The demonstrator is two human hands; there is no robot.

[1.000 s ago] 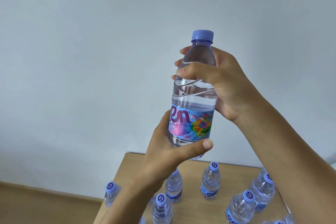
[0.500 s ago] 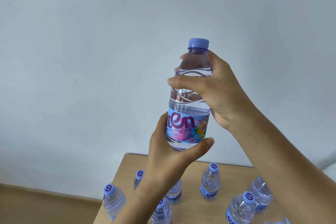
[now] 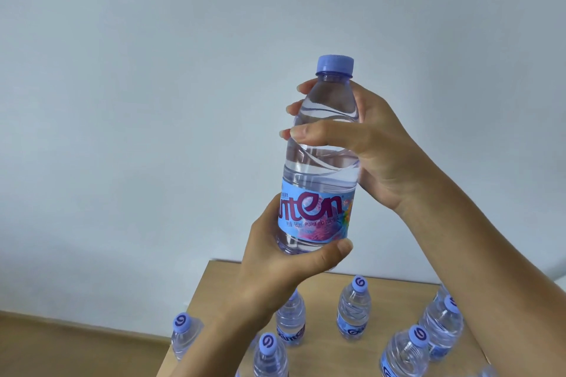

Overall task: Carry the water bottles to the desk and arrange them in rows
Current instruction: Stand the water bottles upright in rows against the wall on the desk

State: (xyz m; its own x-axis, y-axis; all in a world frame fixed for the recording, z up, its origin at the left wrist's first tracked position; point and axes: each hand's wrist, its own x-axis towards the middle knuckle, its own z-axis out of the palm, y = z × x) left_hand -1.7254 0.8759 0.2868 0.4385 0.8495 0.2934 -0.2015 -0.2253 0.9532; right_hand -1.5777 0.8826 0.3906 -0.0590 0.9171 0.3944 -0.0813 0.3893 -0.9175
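water bottle upright in both hands, left hand low, right hand high, desk bottles below

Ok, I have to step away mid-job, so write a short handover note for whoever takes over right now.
Left hand grips the raised bottle at its base; right hand grips its upper part, below the cap.
The bottle is upright, cap on, held above the desk.
Done: several bottles stand on the desk, loosely spaced.
Left: set this one down and straighten the rows. Whether more bottles wait elsewhere cannot be seen.
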